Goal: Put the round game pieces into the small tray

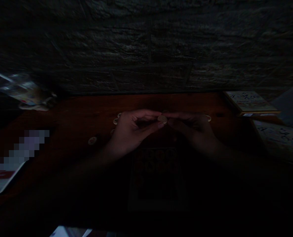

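Note:
A small round pale disc (162, 119) is held up at the centre, its near face plain. My left hand (134, 130) pinches it between thumb and fingertips. From the other side, the fingertips of my right hand (197, 130) meet the disc's right edge, thumb and fingers closed. Round pieces with marks lie on the wooden table (87, 107): one piece (92, 141) left of my left hand, several beside that hand, and one (208, 118) behind my right hand. Below my hands, a tray (158, 204) holds rows of round pieces, very dim in shadow.
Two printed boxes (251, 101) (281, 138) lie at the right. A clear plastic cup or bag with a straw (28, 90) stands at the back left. A flat device or sheet (3, 182) lies at the left edge. A stone-block wall (146, 46) rises behind the table.

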The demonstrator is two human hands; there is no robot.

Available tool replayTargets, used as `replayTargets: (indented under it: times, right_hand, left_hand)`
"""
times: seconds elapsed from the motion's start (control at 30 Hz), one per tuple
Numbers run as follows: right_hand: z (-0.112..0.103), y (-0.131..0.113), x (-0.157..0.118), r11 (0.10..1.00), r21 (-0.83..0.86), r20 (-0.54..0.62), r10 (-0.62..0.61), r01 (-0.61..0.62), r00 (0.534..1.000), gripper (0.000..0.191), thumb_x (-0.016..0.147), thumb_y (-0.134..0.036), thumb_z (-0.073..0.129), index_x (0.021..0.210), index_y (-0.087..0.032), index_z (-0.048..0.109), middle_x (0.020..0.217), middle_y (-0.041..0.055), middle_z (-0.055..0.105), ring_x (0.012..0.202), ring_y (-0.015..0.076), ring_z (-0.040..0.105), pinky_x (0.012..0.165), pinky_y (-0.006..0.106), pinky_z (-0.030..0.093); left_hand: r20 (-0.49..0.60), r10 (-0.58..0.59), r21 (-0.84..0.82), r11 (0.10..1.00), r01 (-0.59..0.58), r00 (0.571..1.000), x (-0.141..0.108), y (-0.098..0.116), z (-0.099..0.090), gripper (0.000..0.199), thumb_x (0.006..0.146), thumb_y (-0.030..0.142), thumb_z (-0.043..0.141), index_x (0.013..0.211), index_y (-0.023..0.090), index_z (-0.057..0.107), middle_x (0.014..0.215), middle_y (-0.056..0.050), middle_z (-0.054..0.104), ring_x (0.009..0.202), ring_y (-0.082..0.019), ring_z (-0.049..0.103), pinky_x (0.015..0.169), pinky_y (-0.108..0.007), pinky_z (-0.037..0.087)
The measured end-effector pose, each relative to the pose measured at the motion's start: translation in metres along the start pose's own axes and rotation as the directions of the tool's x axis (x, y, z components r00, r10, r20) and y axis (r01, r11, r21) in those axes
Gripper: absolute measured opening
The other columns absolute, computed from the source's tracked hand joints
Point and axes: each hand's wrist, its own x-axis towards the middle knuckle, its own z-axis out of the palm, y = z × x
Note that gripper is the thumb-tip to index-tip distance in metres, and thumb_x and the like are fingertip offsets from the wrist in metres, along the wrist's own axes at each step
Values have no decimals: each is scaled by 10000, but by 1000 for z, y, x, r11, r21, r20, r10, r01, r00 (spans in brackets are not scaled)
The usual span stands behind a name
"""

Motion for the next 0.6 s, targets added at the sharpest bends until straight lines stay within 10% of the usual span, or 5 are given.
replayTargets:
  times: [0.27, 0.6]
  right_hand:
    - [-1, 8, 1, 999, -2, -33, -45, 45, 998, 188, 883, -390, 866, 1022, -264, 860, 974, 28, 847, 664, 140, 714, 502, 234, 570]
    - [-1, 9, 0, 993, -69, -37, -102, 100, 994, 166, 898, -402, 862, 1019, -289, 878, 971, 13, 851, 607, 114, 664, 515, 239, 549]
  left_hand:
    - [35, -8, 149, 989, 3, 999, 1, 6, -1, 200, 964, 383, 795, 916, 195, 845, 832, -36, 841, 757, -171, 787, 689, -243, 606]
    - [72, -186, -100, 976, 193, 980, 0, 4, 3, 273, 932, 433, 829, 989, 167, 804, 873, -52, 837, 770, -184, 806, 728, -265, 666]
